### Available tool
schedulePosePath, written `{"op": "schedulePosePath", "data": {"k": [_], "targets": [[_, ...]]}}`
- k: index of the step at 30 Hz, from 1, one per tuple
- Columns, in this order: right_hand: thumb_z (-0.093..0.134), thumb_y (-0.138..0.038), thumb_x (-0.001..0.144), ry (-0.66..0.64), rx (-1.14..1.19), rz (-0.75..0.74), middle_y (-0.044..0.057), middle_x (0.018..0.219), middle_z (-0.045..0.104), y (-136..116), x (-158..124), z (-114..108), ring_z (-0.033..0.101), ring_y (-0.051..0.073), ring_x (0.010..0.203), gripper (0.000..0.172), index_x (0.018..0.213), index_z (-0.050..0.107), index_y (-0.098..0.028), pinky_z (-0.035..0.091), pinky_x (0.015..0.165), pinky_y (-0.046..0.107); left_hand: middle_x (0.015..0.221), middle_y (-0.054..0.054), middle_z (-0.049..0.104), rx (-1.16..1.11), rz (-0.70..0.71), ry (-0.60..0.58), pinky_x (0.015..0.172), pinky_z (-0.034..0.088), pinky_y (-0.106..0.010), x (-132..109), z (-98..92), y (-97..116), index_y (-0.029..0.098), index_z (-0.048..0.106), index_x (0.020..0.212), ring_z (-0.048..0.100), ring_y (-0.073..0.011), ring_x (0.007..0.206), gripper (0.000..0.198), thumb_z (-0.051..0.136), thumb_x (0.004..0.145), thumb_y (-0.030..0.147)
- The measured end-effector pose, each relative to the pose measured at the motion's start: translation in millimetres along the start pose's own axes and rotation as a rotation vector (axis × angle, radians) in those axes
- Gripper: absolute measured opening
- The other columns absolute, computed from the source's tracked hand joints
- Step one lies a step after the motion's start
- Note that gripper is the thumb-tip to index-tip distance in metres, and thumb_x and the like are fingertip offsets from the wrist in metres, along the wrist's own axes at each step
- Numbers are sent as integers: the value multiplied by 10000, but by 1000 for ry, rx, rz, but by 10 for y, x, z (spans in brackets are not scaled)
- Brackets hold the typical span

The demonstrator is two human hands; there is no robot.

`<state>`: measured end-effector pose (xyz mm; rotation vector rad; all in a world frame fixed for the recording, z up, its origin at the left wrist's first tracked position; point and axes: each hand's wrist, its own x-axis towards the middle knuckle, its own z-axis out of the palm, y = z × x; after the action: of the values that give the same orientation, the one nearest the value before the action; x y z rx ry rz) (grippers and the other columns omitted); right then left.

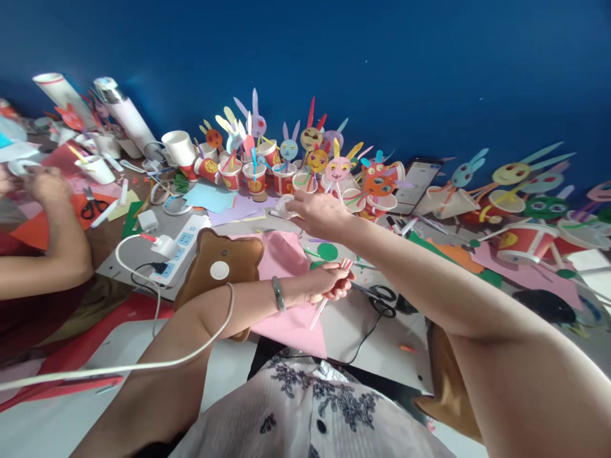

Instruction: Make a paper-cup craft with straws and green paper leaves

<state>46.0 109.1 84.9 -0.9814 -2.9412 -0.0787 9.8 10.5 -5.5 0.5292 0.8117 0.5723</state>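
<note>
Lots done: a row of cups [230, 176] w/ paper faces [289, 149] on stems stands along the back edge of the bench [370, 350], more twd its back R corner. The straw [321, 310], red-striped up top, looks least finished: no face or cup shows on it, so most of its build is prob. left. A loose green disc [328, 252] lies nr its upper end, unattached.

Straw's held btwn front & back edges, over the R edge of the pink sheet [286, 254]. Long axis runs diag.: upper end pts twd the back edge & a bit R, lower end twd the front edge & L. Can't tell if it's one straw or a few bunched.

Hands: L hand [333, 283] is closed round the straw, mid-length. R hand [315, 213] is out nr the back edge, fingertips at a white item, prob. tape [283, 205]; can't tell if it's gripping. Scissors [383, 301] lie R of the straw, twd the front edge.
</note>
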Motion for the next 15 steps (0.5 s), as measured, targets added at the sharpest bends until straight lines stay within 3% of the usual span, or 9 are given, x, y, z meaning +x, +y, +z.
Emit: {"op": "schedulePosePath", "data": {"k": [3, 6, 10, 15], "targets": [[636, -360, 919, 275, 435, 21, 78, 918, 630, 95, -495, -247, 538, 153, 708, 212, 947, 674, -153, 379, 626, 288, 546, 50, 440, 36, 39, 23, 401, 231, -171, -21, 23, 36, 166, 500, 810, 374, -52, 404, 198, 436, 995, 199], [693, -489, 880, 359, 931, 128, 35, 799, 580, 162, -997, -287, 510, 147, 679, 306, 848, 642, -189, 399, 606, 282, 565, 45, 464, 36, 103, 19, 418, 272, -173, -36, 10, 66, 172, 500, 837, 423, -60, 421, 212, 414, 1011, 255], [727, -579, 829, 361, 1250, 372, 55, 871, 628, 209, -1455, -9, 564, 187, 771, 376, 881, 691, -209, 443, 656, 297, 584, 48, 492, 46, 270, 27, 416, 275, -172, -35, -44, 104, 174, 499, 865, 445, -63, 419, 163, 496, 970, 298], [735, -579, 811, 376, 1419, 434, 47, 874, 635, 293, -1669, 436, 531, 175, 739, 414, 971, 722, -197, 427, 656, 302, 623, 24, 564, 63, 407, 44, 419, 297, -179, -43, -81, 151, 166, 523, 876, 480, -68, 432, 274, 617, 898, 422]]}}
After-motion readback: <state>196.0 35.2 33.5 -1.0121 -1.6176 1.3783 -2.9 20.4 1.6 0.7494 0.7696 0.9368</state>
